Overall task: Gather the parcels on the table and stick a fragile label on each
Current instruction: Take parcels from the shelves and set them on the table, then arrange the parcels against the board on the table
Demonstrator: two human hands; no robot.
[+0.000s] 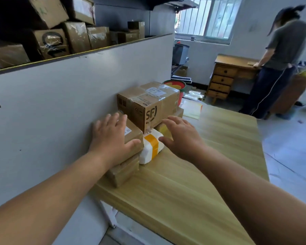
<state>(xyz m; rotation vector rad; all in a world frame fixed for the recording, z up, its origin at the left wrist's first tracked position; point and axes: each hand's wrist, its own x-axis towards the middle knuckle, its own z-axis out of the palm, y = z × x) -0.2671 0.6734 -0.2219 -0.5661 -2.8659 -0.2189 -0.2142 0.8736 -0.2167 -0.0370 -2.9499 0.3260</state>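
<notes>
Several parcels sit in a pile against the grey partition at the far left of the wooden table (193,183). A large brown SF box (148,105) sits on top at the back. My left hand (111,137) lies flat on a smaller brown box (132,135), thumb over its front edge, and that box rests on a taped brown parcel (124,171). A white foam parcel with orange tape (151,147) lies between my hands. My right hand (182,135) hovers open just right of the foam parcel, fingers spread, holding nothing.
A grey partition wall (60,103) runs along the table's left side, with stacked cardboard boxes (64,32) on a shelf above. Yellowish sheets (191,108) lie behind the pile beside a red-green tub (175,85). A person (279,64) stands at a wooden desk (226,75) far right.
</notes>
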